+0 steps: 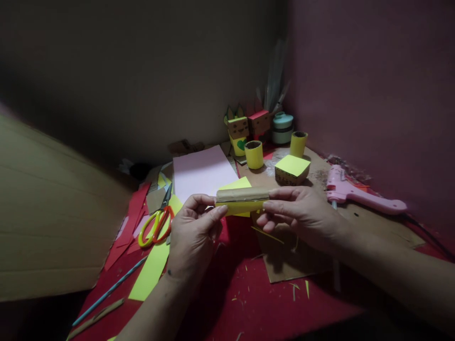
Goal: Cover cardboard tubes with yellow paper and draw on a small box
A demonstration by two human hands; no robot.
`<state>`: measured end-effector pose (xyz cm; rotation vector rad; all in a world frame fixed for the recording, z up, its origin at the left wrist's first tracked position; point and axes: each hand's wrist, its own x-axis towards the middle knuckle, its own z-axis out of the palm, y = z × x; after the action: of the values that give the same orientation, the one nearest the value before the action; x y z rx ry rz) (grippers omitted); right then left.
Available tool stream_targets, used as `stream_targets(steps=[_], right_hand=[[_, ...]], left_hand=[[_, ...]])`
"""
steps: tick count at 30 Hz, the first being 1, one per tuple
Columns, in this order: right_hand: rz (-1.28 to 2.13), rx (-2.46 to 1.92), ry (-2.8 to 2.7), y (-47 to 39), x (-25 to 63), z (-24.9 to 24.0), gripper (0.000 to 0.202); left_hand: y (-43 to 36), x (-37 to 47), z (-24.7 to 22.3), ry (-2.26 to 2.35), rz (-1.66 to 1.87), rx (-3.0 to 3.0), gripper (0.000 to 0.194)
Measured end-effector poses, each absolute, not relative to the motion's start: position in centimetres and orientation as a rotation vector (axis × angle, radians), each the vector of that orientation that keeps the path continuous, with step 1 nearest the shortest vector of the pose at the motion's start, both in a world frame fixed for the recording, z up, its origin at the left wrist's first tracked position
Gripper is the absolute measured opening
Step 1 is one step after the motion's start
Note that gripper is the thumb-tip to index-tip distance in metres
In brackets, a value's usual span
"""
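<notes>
The light is dim, a little brighter around the hands. Upper corners are dark, and soft shadows fall on the table.

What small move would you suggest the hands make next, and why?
Perhaps fold the yellow paper up over the brown cardboard: its upper part shows bare, and the left hand and right hand pinch its two ends.

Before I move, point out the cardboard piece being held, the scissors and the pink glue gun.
Cardboard piece [243, 194]: head view, point on its brown upper face.
Scissors [166, 198]: head view, point on the dark blades.
Pink glue gun [341, 189]: head view, point on its body.
</notes>
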<state>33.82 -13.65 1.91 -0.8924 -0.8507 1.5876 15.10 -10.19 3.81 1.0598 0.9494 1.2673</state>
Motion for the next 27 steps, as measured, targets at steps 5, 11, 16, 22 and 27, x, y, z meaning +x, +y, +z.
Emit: stream_targets(steps=[5, 11, 16, 22, 27], right_hand=[[1.526, -0.944, -0.869, -13.32, 33.76, 1.35, 0.018], [1.488, -0.999, -0.861, -13.30, 33.85, 1.20, 0.015], [1.471, -1.022, -0.854, -13.35, 33.90, 1.32, 0.015], [1.421, -1.026, -0.846, -13.18, 33.77, 1.38, 0.015], [1.401, -1.035, -0.895, -13.35, 33.44, 1.49, 0.018]], left_hand=[[-10.33, 15.05, 3.57, 0.921, 1.259, 1.107, 0.025], [-10.29, 15.09, 3.35, 0.896, 1.268, 1.122, 0.024], [-10.31, 15.23, 3.13, 0.898, 1.282, 1.151, 0.026], [-10.05, 15.20, 2.85, 0.965, 1.270, 1.143, 0.036], [-10.15, 15.14, 3.17, 1.119, 1.073, 1.398, 0.028]])
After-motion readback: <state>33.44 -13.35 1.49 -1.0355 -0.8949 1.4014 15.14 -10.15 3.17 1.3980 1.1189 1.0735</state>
